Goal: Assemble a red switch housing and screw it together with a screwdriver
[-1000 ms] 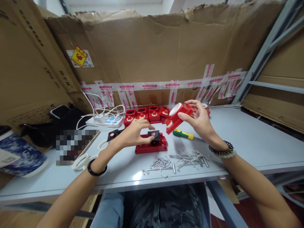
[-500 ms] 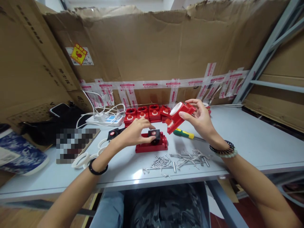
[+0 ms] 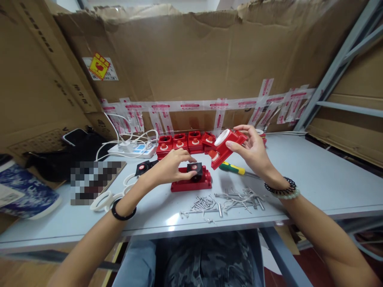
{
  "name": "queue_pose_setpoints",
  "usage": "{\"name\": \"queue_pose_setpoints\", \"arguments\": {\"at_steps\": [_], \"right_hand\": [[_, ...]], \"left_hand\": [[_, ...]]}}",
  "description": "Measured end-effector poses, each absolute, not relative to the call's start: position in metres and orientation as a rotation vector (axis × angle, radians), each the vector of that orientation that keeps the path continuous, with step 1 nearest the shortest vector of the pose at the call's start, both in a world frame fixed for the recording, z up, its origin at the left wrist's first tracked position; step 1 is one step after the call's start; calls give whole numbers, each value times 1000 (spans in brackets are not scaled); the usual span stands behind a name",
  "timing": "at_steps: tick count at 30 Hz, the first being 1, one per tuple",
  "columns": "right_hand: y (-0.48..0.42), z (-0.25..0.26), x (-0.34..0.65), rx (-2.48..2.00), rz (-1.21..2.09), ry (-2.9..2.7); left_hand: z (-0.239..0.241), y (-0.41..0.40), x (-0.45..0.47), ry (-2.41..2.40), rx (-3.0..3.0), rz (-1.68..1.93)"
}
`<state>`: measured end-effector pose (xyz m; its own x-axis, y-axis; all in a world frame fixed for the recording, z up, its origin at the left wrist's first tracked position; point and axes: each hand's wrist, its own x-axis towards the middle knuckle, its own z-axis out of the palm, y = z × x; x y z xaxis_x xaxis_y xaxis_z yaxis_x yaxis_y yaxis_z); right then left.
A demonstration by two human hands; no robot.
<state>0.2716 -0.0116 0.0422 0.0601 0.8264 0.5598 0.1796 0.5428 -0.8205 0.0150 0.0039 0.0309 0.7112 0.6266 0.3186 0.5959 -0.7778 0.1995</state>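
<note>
My left hand (image 3: 169, 167) pinches a small black block (image 3: 194, 169) that sits on a red plastic base (image 3: 191, 184) lying flat on the grey table (image 3: 314, 175). My right hand (image 3: 253, 150) holds a red plastic cover with a white round opening (image 3: 225, 146) tilted in the air, just right of and above the base. A second black block (image 3: 142, 168) lies behind my left wrist. Under my right hand a screwdriver with a green and yellow handle (image 3: 231, 169) rests on the table.
Several loose screws (image 3: 223, 201) are scattered near the front edge. A row of red units (image 3: 185, 142) stands at the back beside a white power strip (image 3: 133, 150) with cables. Tape rings (image 3: 103, 201), a black bag (image 3: 72, 153) and cardboard walls lie left and behind.
Almost nothing differs: both hands keep their hold and have shifted only slightly; the view has tipped a little.
</note>
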Motion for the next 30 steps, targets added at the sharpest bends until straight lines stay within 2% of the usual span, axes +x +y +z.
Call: {"name": "queue_pose_setpoints", "arguments": {"at_steps": [22,30], "right_hand": [[-9,39,272,-894,616,-1440],[-16,32,237,-634,670,-1545]], "left_hand": [[32,2,14,1013,2837,571],[36,-13,10,843,2527,1000]]}}
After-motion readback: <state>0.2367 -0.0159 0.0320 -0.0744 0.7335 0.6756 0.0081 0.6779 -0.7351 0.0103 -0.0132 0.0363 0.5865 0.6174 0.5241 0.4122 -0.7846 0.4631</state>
